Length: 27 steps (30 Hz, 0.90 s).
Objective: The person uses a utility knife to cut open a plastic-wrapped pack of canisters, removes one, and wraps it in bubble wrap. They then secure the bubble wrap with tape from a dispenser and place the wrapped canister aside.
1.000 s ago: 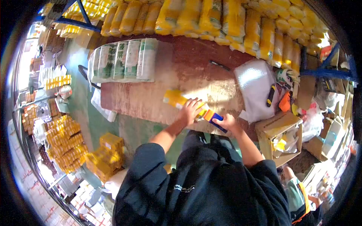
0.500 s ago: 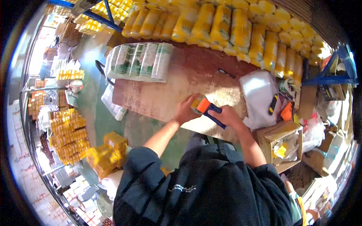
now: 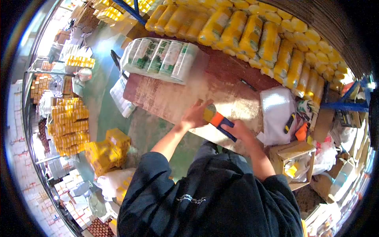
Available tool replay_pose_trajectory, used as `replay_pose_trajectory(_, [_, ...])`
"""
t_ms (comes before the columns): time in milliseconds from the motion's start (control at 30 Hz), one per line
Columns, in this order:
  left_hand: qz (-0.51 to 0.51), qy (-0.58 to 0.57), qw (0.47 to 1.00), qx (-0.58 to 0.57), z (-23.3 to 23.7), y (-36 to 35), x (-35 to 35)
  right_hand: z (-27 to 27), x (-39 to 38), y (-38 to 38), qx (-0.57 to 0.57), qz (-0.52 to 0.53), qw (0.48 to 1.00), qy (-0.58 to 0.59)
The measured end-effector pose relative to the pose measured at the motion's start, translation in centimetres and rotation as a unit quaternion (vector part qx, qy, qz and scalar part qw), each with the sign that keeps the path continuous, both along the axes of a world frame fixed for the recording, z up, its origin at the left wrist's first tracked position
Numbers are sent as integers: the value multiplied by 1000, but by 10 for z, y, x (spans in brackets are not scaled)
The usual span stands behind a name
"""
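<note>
Clearly, the right hand (image 3: 239,131) grasps a tape dispenser (image 3: 216,119); left hand (image 3: 193,115), grip unclear; the carton (image 3: 287,152) holds something yellow (image 3: 291,171).

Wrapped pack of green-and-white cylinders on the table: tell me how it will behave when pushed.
The pack would probably slide as one, since film encloses the cylinders. It seems unlikely to roll, with them lying side by side. The film's sheen suggests it may be slippery.
</note>
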<state>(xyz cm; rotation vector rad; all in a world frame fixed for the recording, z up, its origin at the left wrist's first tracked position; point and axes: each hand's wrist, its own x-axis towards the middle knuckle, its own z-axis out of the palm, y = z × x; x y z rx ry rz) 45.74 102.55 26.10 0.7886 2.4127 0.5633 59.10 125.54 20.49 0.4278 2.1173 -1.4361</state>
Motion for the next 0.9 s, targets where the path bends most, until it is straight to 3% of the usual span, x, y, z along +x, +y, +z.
replay_pose_trajectory(233, [91, -140, 957, 237, -45, -27, -17, 40, -14, 9, 35, 20, 999, -12])
replay_pose_trajectory(333, [169, -291, 870, 361, -80, -29, -13, 39, -47, -3, 156, 76, 985, -14])
replay_pose_trajectory(433, [252, -428, 788, 364, -123, -38, -9, 23, -76, -17, 214, 110, 970, -35])
replay_pose_trajectory(500, [208, -354, 839, 357, -189, -54, -11, 5, -90, -28, 210, 125, 968, -58])
replay_pose_trajectory(533, [187, -315, 861, 352, -196, -55, -13, 0, -96, -37, 227, 123, 965, -50])
replay_pose_trajectory(600, [68, -95, 969, 217, -178, -62, -19, -9, -109, -55, 234, 131, 961, -67])
replay_pose_trajectory(633, [2, 20, 990, 141, -168, -63, -24, -10, -115, -64, 237, 134, 959, -76])
replay_pose_trajectory(800, [-80, 52, 995, 8, -194, -65, -21, -13, -103, -70, 260, 114, 953, -101])
replay_pose_trajectory(900, [-64, 92, 994, 6, -165, -59, -19, -14, -79, -26, 238, 146, 948, -154])
